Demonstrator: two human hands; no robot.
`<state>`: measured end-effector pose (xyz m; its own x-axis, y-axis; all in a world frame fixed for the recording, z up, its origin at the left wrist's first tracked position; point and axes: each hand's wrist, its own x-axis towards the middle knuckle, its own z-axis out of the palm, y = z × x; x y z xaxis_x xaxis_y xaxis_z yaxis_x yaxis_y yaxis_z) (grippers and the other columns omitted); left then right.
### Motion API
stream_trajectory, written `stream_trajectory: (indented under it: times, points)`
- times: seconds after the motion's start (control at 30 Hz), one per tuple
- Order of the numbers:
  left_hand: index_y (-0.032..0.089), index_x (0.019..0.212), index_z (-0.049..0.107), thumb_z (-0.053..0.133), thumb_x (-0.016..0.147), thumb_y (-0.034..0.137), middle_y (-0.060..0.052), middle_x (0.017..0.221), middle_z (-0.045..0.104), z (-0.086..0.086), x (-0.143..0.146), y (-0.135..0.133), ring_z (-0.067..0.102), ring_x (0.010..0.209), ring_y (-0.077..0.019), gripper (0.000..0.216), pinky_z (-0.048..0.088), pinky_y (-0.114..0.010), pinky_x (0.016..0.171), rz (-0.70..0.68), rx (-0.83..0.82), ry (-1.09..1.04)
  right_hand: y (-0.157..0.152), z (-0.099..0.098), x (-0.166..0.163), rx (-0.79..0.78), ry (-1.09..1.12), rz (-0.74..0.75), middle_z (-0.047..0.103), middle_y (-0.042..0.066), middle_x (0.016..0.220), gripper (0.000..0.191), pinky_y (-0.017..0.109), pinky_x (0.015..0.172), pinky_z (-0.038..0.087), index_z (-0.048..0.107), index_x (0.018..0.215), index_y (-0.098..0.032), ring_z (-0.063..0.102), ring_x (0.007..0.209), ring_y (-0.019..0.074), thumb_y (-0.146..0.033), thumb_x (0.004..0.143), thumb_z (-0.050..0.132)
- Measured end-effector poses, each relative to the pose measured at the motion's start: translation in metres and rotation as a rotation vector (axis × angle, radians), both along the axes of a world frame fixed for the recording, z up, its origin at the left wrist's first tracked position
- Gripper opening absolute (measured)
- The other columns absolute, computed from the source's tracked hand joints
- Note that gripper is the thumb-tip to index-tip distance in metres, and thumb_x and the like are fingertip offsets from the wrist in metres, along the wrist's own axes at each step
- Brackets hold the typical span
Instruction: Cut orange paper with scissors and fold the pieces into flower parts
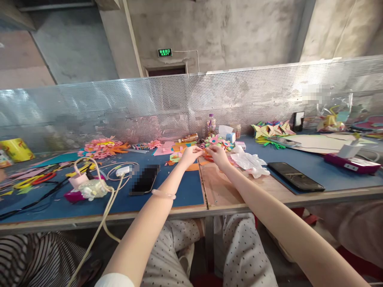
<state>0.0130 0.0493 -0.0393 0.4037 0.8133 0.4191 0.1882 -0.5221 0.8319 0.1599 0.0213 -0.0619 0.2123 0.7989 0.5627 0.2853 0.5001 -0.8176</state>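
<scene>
Both arms reach forward over the table, and the hands come close together near the middle. My left hand point(191, 155) has its thumb and fingers pinched together; whatever lies between them is too small to make out. Opposite it, my right hand point(218, 156) is also closed in a pinch, its fingertips almost meeting the left ones. Orange paper point(193, 167) lies beside my left hand. Just beyond the hands is a cluster of colourful paper flowers point(214, 139). Crumpled white gloves or tissue point(250, 162) lie right of my right hand.
A phone point(146, 180) lies left of my arms, another phone point(295, 176) to the right. A cabled charger point(89, 187) sits farther left. Pink paper flowers point(103, 148), a bottle point(211, 124) and a tissue pack point(227, 134) stand toward the perforated metal partition point(143, 103).
</scene>
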Motion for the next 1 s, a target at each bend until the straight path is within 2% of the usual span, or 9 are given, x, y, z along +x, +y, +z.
stream_trajectory:
  times: [0.13, 0.27, 0.43, 0.53, 0.73, 0.87, 1.0]
  points:
    - [0.013, 0.077, 0.064, 0.064, 0.070, 0.032, -0.008, 0.076, 0.068, 0.003, -0.001, -0.004, 0.062, 0.071, -0.0175, 0.020, 0.046, -0.030, 0.067, 0.050, -0.026, -0.037, 0.001, -0.001, -0.002, -0.033, 0.044, 0.091, 0.065, 0.004, 0.077, 0.030, 0.029, 0.068, 0.043, 0.064, 0.078, -0.015, 0.058, 0.072, 0.0169, -0.044, 0.071, 0.056]
    - [0.014, 0.078, 0.065, 0.063, 0.070, 0.032, -0.008, 0.077, 0.069, 0.006, -0.001, -0.008, 0.062, 0.072, -0.0184, 0.020, 0.045, -0.028, 0.063, 0.084, -0.073, -0.036, 0.002, -0.004, -0.002, -0.055, 0.057, 0.090, 0.065, 0.004, 0.074, 0.032, 0.030, 0.067, 0.044, 0.064, 0.075, -0.015, 0.058, 0.069, 0.0168, -0.046, 0.069, 0.058]
    - [0.016, 0.084, 0.066, 0.054, 0.075, 0.045, -0.007, 0.081, 0.069, 0.006, -0.002, -0.008, 0.063, 0.072, -0.0198, 0.033, 0.043, -0.027, 0.057, 0.082, -0.111, -0.012, 0.004, -0.008, 0.003, -0.116, 0.143, 0.048, 0.063, 0.003, 0.066, 0.032, 0.030, 0.062, 0.045, 0.065, 0.070, -0.015, 0.057, 0.064, 0.0165, -0.046, 0.063, 0.065]
    - [0.016, 0.083, 0.066, 0.052, 0.074, 0.051, -0.007, 0.078, 0.069, 0.006, -0.002, -0.008, 0.063, 0.070, -0.0199, 0.039, 0.041, -0.025, 0.052, 0.103, -0.112, 0.007, 0.005, -0.008, 0.004, -0.144, 0.174, 0.072, 0.063, 0.003, 0.064, 0.034, 0.030, 0.061, 0.046, 0.066, 0.069, -0.014, 0.058, 0.063, 0.0168, -0.046, 0.060, 0.067]
    - [0.014, 0.074, 0.066, 0.060, 0.072, 0.036, -0.007, 0.073, 0.069, 0.007, -0.002, -0.011, 0.062, 0.065, -0.0171, 0.022, 0.040, -0.024, 0.052, 0.069, -0.081, 0.018, 0.004, -0.007, 0.003, -0.157, 0.221, 0.147, 0.067, 0.006, 0.075, 0.039, 0.033, 0.069, 0.048, 0.068, 0.079, -0.014, 0.062, 0.073, 0.0199, -0.049, 0.061, 0.066]
    - [0.014, 0.076, 0.066, 0.058, 0.073, 0.038, -0.008, 0.076, 0.070, 0.008, -0.003, -0.011, 0.063, 0.069, -0.0182, 0.025, 0.040, -0.024, 0.052, 0.090, -0.101, 0.020, 0.004, -0.007, 0.002, -0.167, 0.208, 0.191, 0.067, 0.006, 0.086, 0.041, 0.033, 0.076, 0.047, 0.067, 0.088, -0.016, 0.062, 0.083, 0.0203, -0.050, 0.067, 0.060]
    - [0.014, 0.077, 0.065, 0.058, 0.073, 0.038, -0.008, 0.074, 0.069, 0.008, -0.004, -0.011, 0.063, 0.070, -0.0186, 0.026, 0.039, -0.023, 0.051, 0.094, -0.119, 0.018, 0.006, -0.009, 0.002, -0.135, 0.152, 0.174, 0.067, 0.005, 0.083, 0.034, 0.033, 0.074, 0.048, 0.067, 0.084, -0.017, 0.061, 0.082, 0.0201, -0.046, 0.067, 0.061]
